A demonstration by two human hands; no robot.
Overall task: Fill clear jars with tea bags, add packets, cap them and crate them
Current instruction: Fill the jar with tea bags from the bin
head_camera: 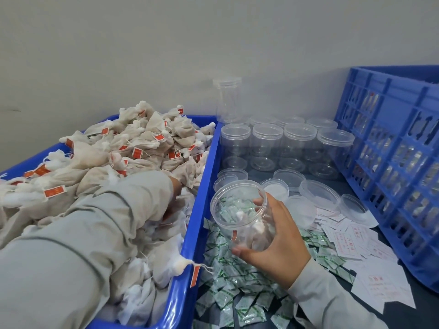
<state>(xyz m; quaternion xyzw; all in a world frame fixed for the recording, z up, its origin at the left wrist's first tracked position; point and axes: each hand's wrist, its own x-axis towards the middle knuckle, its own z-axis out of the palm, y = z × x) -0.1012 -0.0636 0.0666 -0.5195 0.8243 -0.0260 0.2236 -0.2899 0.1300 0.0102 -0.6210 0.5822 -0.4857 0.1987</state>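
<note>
My right hand [276, 236] grips an open clear jar [242, 214], tilted toward the left, with a tea bag or two inside and a red tag hanging at its wall. My left hand [174, 198] reaches into the blue bin [202, 186] heaped with beige tea bags [133, 148] with red tags; the sleeve hides most of its fingers, which seem to be among the bags. Green-and-white packets [232, 281] lie on the table under the jar. Loose clear lids [318, 191] lie behind my right hand.
Several empty clear jars [285, 143] stand in rows at the back, one stacked taller [226, 98]. White paper slips with red print [344, 241] are spread at the right. A tall blue slatted crate [392, 162] stands along the right side. A grey wall is behind.
</note>
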